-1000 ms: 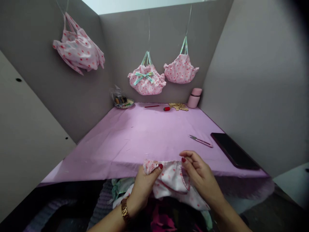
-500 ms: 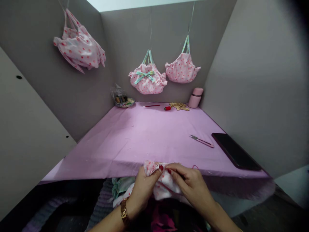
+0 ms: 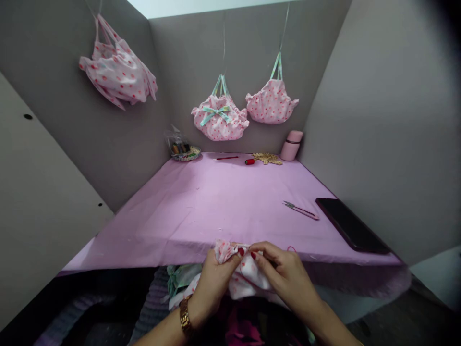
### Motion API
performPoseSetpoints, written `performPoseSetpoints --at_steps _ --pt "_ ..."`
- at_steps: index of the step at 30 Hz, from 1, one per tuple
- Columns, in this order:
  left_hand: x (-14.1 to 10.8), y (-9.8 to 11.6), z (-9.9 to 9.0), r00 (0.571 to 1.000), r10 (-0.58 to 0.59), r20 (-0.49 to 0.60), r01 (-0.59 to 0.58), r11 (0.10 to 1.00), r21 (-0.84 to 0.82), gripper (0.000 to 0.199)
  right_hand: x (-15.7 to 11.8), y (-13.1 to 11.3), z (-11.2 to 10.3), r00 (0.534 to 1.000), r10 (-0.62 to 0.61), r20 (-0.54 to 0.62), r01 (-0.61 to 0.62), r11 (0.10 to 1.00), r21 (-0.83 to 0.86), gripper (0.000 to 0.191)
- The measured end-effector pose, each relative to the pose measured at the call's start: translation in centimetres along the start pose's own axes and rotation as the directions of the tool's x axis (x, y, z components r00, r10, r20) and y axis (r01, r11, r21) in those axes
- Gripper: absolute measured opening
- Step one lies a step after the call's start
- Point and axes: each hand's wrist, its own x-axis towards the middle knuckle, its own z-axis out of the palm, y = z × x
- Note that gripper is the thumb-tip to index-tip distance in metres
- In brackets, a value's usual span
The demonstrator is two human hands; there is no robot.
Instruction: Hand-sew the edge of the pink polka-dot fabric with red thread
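Observation:
At the table's near edge my left hand [image 3: 215, 277] is closed on a white and pink cloth piece with red dots [image 3: 248, 282], its thumb pressing the gathered top edge. My right hand [image 3: 284, 270] pinches thumb and forefinger together right beside that edge. Whatever lies between those fingertips is too small to make out. Thin red thread [image 3: 291, 248] loops out behind the right hand, and a fine strand crosses the cloth's front. Green cloth [image 3: 183, 278] hangs below the left hand, against the lap.
Thread snips [image 3: 301, 210] and a dark tablet or phone [image 3: 351, 225] lie on the lilac table cover [image 3: 230, 202]. Farther back are a red thread spool [image 3: 249, 162], a red pencil-like stick [image 3: 226, 158], tan pieces [image 3: 267, 159], a pink flask [image 3: 291, 145] and a small basket [image 3: 187, 154]. Dotted cloth items [image 3: 221, 120] hang above.
My right hand's fingertips have shifted very slightly up and to the right at the cloth's edge. My left hand keeps its hold in the same place.

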Motion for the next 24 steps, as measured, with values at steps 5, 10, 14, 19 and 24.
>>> performPoseSetpoints --at_steps 5,10,14,19,24 --pt "0.16 -0.26 -0.38 1.000 0.010 0.021 -0.012 0.997 0.082 0.019 0.13 0.07 -0.17 0.999 0.037 0.020 -0.037 0.999 0.018 0.035" --pt "0.27 -0.29 -0.74 0.997 0.066 0.028 -0.071 0.957 0.281 0.026 0.31 -0.13 -0.45 0.995 0.020 0.099 -0.038 0.983 0.178 0.023" --pt "0.19 -0.09 -0.78 0.996 0.094 0.008 -0.089 0.915 0.394 0.028 0.23 -0.16 -0.53 0.995 0.022 0.097 -0.039 0.984 0.176 0.023" --pt "0.23 0.10 -0.69 0.995 0.099 -0.023 -0.083 0.923 0.376 0.022 0.20 0.10 -0.44 0.997 0.032 0.070 -0.042 0.987 0.155 0.023" --pt "0.15 0.22 -0.65 0.994 0.104 -0.020 -0.090 0.927 0.365 0.023 0.13 0.21 -0.29 0.996 0.052 0.070 -0.061 0.989 0.135 0.022"
